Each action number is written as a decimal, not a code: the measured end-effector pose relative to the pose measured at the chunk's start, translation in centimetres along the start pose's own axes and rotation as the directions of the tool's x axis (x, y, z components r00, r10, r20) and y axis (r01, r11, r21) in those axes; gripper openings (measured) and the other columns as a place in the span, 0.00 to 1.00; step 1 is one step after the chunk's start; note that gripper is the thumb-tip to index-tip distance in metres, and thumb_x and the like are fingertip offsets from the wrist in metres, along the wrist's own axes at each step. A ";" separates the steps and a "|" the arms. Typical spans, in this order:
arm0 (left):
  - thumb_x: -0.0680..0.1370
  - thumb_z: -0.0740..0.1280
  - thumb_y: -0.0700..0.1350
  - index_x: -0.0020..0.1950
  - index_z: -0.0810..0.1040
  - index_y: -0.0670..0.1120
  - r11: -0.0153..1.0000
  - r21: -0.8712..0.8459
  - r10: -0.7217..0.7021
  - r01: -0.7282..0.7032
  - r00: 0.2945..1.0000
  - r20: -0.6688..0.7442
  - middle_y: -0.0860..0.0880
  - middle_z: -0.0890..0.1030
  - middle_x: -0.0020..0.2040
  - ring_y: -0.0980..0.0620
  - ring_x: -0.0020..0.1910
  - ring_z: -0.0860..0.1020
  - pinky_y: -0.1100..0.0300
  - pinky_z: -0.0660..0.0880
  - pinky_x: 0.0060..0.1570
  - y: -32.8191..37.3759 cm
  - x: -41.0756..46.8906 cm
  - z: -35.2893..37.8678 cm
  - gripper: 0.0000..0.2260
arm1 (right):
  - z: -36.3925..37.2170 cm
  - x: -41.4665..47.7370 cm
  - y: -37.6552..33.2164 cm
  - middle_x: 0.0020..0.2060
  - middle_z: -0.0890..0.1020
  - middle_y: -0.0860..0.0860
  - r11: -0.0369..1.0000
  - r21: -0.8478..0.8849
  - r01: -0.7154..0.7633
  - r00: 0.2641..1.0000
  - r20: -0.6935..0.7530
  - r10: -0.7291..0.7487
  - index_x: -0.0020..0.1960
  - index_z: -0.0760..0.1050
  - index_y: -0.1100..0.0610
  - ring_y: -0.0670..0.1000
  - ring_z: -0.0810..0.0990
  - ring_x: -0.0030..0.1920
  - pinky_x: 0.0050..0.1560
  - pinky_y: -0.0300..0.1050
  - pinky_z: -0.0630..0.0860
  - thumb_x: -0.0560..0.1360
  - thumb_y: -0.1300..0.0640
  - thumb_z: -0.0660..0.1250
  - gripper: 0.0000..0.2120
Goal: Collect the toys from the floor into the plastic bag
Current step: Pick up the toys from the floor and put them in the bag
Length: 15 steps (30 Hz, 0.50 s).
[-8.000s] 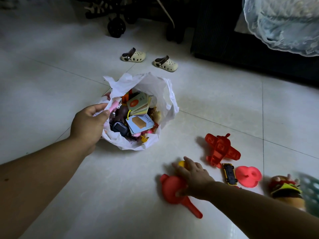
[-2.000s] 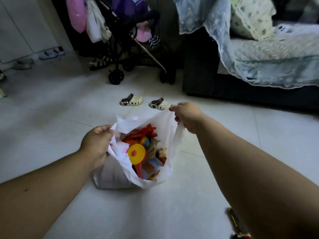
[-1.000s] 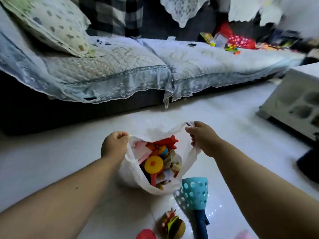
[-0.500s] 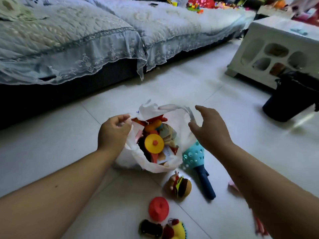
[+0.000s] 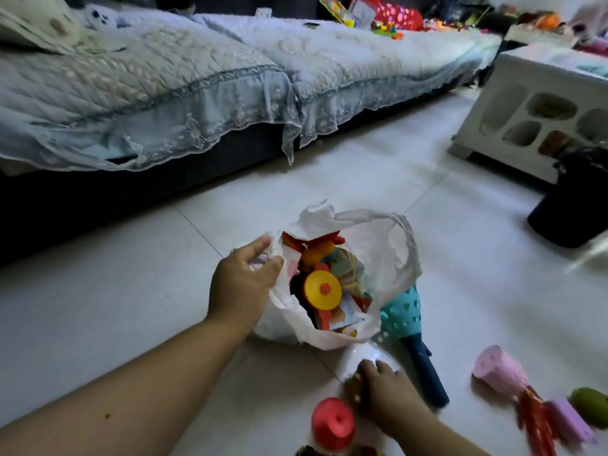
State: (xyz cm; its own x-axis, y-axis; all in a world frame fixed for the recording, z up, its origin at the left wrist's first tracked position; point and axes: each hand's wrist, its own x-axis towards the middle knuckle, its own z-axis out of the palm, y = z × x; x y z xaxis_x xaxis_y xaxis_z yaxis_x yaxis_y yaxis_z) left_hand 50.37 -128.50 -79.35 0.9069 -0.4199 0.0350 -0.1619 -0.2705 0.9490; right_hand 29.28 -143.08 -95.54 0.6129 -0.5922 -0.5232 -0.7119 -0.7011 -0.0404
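Note:
The white plastic bag stands open on the floor, full of toys, with a yellow disc toy on top. My left hand grips the bag's left rim. My right hand is low on the floor in front of the bag, its fingers curled over a burger plush toy that it mostly hides. A red round toy lies just left of that hand. A teal perforated scoop with a dark blue handle lies against the bag's right side.
A pink perforated scoop with a red handle and a green toy lie at the lower right. A lace-covered sofa runs along the back. A white low table and a dark bin stand at the right.
My right hand has let go of the bag's right handle and dropped to the floor onto the burger toy. My left hand still holds the bag's left rim.

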 end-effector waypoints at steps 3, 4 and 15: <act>0.76 0.68 0.46 0.67 0.74 0.50 1.000 -0.008 0.016 -0.016 1.000 0.018 0.53 0.77 0.56 0.54 0.52 0.75 0.61 0.74 0.52 0.1 0.0 0.1 0.19 | -0.9 -1.5 -0.4 0.47 0.74 0.54 0.999 -0.021 0.034 0.997 0.077 -0.032 0.56 0.65 0.48 0.57 0.73 0.57 0.46 0.51 0.68 0.71 0.40 0.60 0.18; 0.76 0.68 0.46 0.68 0.74 0.50 1.000 -0.005 0.020 -0.019 1.000 0.018 0.52 0.77 0.57 0.54 0.52 0.75 0.61 0.74 0.52 0.1 0.0 0.1 0.20 | -1.6 -2.4 -0.4 0.45 0.75 0.52 0.998 0.048 0.046 0.998 0.042 -0.048 0.54 0.65 0.47 0.56 0.75 0.55 0.45 0.49 0.71 0.70 0.41 0.61 0.16; 0.76 0.67 0.44 0.68 0.73 0.49 1.000 0.003 0.004 -0.003 1.000 -0.026 0.47 0.78 0.61 0.50 0.55 0.75 0.58 0.75 0.54 0.1 0.6 -1.5 0.19 | -18.3 -3.1 -9.1 0.46 0.74 0.45 0.809 0.495 0.317 0.889 -0.453 -0.071 0.63 0.65 0.46 0.51 0.78 0.46 0.45 0.43 0.79 0.69 0.52 0.74 0.27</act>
State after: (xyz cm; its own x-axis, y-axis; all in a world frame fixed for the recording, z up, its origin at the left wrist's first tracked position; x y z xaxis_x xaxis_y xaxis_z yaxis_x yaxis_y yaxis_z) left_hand 51.47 -127.51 -78.82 0.9161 -0.3983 0.0465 -0.1662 -0.2715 0.9480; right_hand 40.14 -142.20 -77.97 0.7506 -0.6564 -0.0762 -0.5512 -0.5584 -0.6199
